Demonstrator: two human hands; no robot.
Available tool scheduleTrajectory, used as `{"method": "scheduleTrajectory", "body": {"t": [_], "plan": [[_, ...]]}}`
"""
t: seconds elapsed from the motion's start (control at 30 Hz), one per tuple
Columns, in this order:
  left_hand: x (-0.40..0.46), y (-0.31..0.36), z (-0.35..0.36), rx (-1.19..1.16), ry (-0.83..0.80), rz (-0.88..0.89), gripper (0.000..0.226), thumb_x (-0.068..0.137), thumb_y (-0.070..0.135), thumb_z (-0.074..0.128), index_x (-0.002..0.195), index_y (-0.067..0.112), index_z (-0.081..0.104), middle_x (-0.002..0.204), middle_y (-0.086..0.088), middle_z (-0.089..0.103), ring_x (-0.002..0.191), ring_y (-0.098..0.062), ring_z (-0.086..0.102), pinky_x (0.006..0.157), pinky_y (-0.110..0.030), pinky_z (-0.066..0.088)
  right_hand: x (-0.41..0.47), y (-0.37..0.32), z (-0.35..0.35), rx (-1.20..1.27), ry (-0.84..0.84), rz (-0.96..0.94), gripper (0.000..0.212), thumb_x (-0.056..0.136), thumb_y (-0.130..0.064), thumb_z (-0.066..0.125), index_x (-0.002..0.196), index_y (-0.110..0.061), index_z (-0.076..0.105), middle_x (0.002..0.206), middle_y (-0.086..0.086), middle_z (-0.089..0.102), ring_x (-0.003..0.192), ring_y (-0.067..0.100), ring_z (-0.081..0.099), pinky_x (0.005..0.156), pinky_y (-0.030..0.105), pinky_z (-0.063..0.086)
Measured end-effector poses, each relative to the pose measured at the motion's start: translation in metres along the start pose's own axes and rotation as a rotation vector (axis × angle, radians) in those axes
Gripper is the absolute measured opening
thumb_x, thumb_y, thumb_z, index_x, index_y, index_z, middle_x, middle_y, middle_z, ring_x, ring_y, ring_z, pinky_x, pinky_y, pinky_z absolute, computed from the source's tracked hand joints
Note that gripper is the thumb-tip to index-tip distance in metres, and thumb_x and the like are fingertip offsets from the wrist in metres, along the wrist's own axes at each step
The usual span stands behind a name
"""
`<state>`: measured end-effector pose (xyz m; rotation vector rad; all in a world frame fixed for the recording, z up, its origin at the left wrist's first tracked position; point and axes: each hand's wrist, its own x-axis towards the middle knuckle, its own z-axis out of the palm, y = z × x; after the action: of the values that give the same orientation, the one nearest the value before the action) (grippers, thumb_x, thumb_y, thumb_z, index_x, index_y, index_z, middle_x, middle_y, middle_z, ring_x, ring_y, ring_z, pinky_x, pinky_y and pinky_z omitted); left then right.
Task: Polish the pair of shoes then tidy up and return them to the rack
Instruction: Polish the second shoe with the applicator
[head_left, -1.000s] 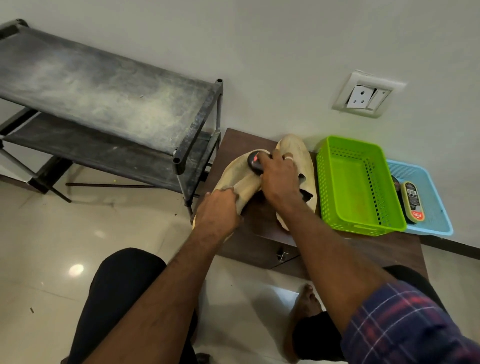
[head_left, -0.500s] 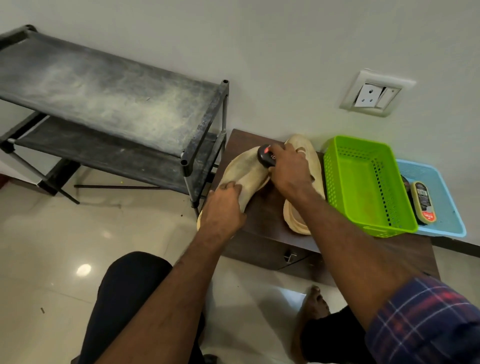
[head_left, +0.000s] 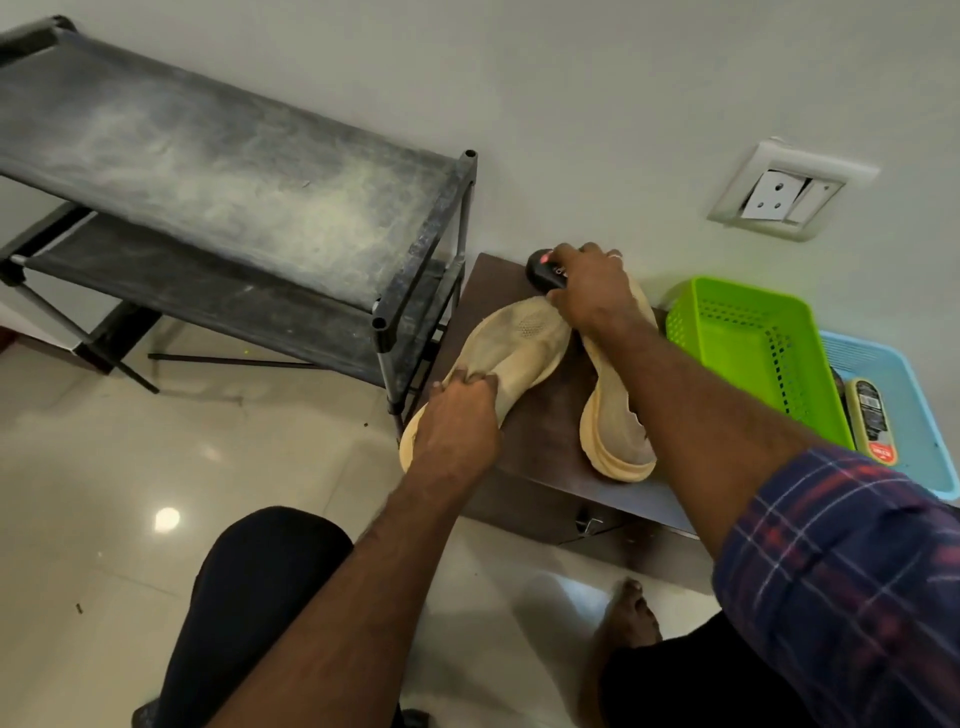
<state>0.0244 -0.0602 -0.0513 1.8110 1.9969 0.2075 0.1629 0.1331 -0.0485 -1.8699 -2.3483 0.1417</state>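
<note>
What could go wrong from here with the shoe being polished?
1. The held shoe overhangs the cabinet edge at its heel; if the left hand loosens, it may tip to the floor.
2. The right hand works the black applicator close to the second shoe and could smear it.

Pale wall (head_left: 571, 104) with socket plate (head_left: 784, 195), glossy tiled floor (head_left: 156, 467), dark low cabinet (head_left: 545, 426)

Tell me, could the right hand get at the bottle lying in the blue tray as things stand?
Probably not at once: the right hand grips a black applicator. The bottle in the blue tray lies uncovered.
</note>
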Motion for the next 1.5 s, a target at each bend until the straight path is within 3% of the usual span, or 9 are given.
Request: {"method": "scheduleTrajectory", "body": {"t": [0.2, 0.4, 0.57, 0.67, 0.77, 0.87, 1.13, 1.27, 1.5], "plan": [[0.004, 0.0, 0.007, 0.019, 0.019, 0.02, 0.055, 0.083, 0.022, 0.073, 0.134, 0.016, 0.053, 0.128, -0.01, 0.059, 0.118, -0.029, 0.055, 0.113, -0.045, 0.037, -0.058, -0.033, 0.005, 0.185, -0.244, -0.505, 0.053, 0.08, -0.031, 0.078, 0.129, -0.023, 0.058, 0.118, 0.005, 0.061, 0.109, 0.021, 0.054, 0.093, 0.034, 0.04], [-0.001, -0.003, 0.002, -0.089, 0.072, 0.059, 0.057, 0.085, 0.03, 0.072, 0.138, 0.016, 0.053, 0.131, -0.009, 0.059, 0.119, -0.029, 0.055, 0.105, -0.041, 0.042, -0.018, -0.024, 0.001, 0.065, -0.168, -0.27, 0.056, 0.082, -0.021, 0.075, 0.132, -0.03, 0.052, 0.124, 0.007, 0.057, 0.115, 0.031, 0.05, 0.095, 0.04, 0.044], [-0.011, -0.007, -0.011, -0.636, 0.345, -0.166, 0.048, 0.097, 0.056, 0.045, 0.082, 0.017, 0.068, 0.083, -0.009, 0.071, 0.089, -0.031, 0.068, 0.076, -0.039, 0.054, -0.022, -0.036, -0.008, 0.369, -0.049, -0.351, 0.062, 0.077, -0.018, 0.077, 0.133, -0.029, 0.051, 0.124, 0.002, 0.058, 0.113, 0.025, 0.053, 0.1, 0.038, 0.042], [-0.025, -0.013, -0.007, -0.484, 0.227, -0.113, 0.045, 0.092, 0.058, 0.049, 0.119, 0.025, 0.065, 0.114, -0.008, 0.069, 0.112, -0.029, 0.063, 0.089, -0.042, 0.052, -0.04, -0.033, -0.008, 0.367, -0.231, -0.522, 0.063, 0.078, -0.016, 0.079, 0.135, -0.024, 0.054, 0.13, 0.001, 0.059, 0.118, 0.015, 0.052, 0.1, 0.028, 0.039], [-0.037, -0.013, 0.012, -0.122, -0.04, 0.015, 0.102, 0.077, 0.051, 0.076, 0.157, 0.022, 0.021, 0.161, -0.003, 0.03, 0.149, -0.024, 0.026, 0.117, -0.049, 0.032, -0.055, -0.023, -0.006, 0.225, -0.345, -0.637, 0.062, 0.081, -0.016, 0.078, 0.137, -0.021, 0.054, 0.135, 0.0, 0.058, 0.124, 0.016, 0.051, 0.102, 0.022, 0.032], [-0.032, -0.016, 0.024, -0.002, 0.048, -0.045, 0.11, 0.08, 0.021, 0.08, 0.159, 0.014, 0.004, 0.166, -0.007, 0.016, 0.153, -0.025, 0.015, 0.123, -0.042, 0.021, -0.06, -0.009, -0.016, 0.146, -0.341, -0.693, 0.061, 0.081, -0.015, 0.077, 0.137, -0.024, 0.054, 0.135, -0.002, 0.057, 0.124, 0.017, 0.05, 0.105, 0.028, 0.035], [-0.032, -0.009, 0.026, 0.153, 0.088, -0.011, 0.056, 0.09, 0.02, 0.068, 0.143, 0.026, 0.049, 0.164, -0.012, 0.02, 0.151, -0.03, 0.017, 0.12, -0.046, 0.025, -0.065, 0.013, -0.02, -0.022, -0.435, -0.886, 0.062, 0.081, -0.01, 0.075, 0.137, -0.025, 0.053, 0.137, -0.002, 0.054, 0.131, 0.02, 0.044, 0.111, 0.035, 0.036], [-0.027, -0.008, 0.027, 0.203, 0.012, -0.007, 0.054, 0.095, 0.017, 0.06, 0.147, 0.023, 0.046, 0.166, -0.009, 0.014, 0.153, -0.032, 0.008, 0.122, -0.047, 0.014, -0.057, 0.002, -0.014, -0.095, -0.462, -0.895, 0.064, 0.083, -0.011, 0.074, 0.14, -0.026, 0.05, 0.144, 0.0, 0.049, 0.133, 0.021, 0.042, 0.111, 0.035, 0.036], [-0.024, -0.009, 0.03, 0.198, 0.046, 0.028, 0.078, 0.089, 0.013, 0.065, 0.155, 0.027, 0.025, 0.164, -0.015, 0.017, 0.152, -0.037, 0.011, 0.122, -0.048, 0.014, -0.04, -0.004, 0.002, -0.124, -0.129, -0.442, 0.063, 0.083, -0.012, 0.071, 0.137, -0.031, 0.044, 0.136, 0.004, 0.05, 0.119, 0.035, 0.048, 0.092, 0.046, 0.05]]}}
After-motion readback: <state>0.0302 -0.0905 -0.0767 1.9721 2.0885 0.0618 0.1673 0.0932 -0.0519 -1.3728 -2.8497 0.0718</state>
